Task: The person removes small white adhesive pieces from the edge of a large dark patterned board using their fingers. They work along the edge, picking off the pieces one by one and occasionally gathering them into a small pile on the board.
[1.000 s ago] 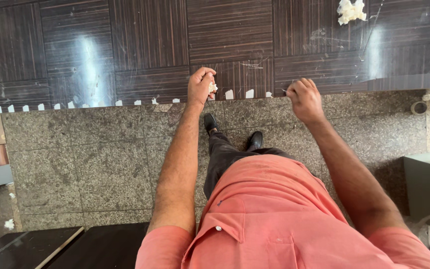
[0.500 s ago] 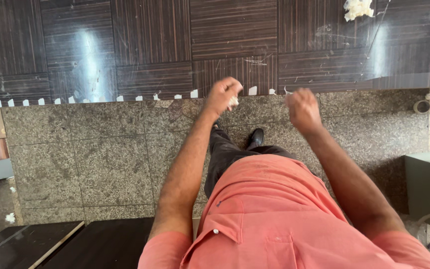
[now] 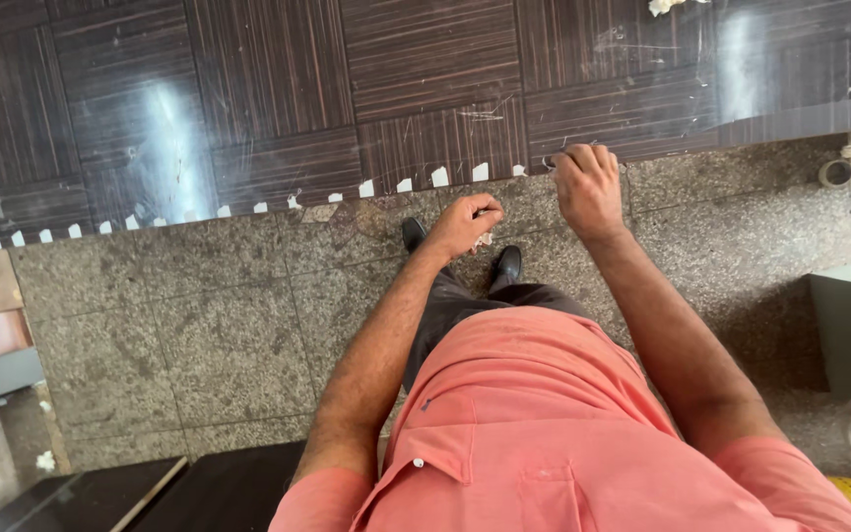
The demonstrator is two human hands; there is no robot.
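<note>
I see left hand (image 3: 462,225) has dropped back from the dark striped wall tile's (image 3: 425,99) bottom edge, fist around white scraps (image 3: 484,238); right hand (image 3: 588,185) stays there, clenched, contents unclear.

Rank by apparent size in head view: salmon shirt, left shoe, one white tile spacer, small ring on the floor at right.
1. salmon shirt, nearest the camera, so inflated
2. left shoe
3. small ring
4. white tile spacer

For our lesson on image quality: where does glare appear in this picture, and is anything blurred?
Head view: pale glare patches lie on the dark tiles, left and upper right; the granite ledge looks matte; the left hand and right hand look fairly sharp; straight edges bow slightly.
</note>
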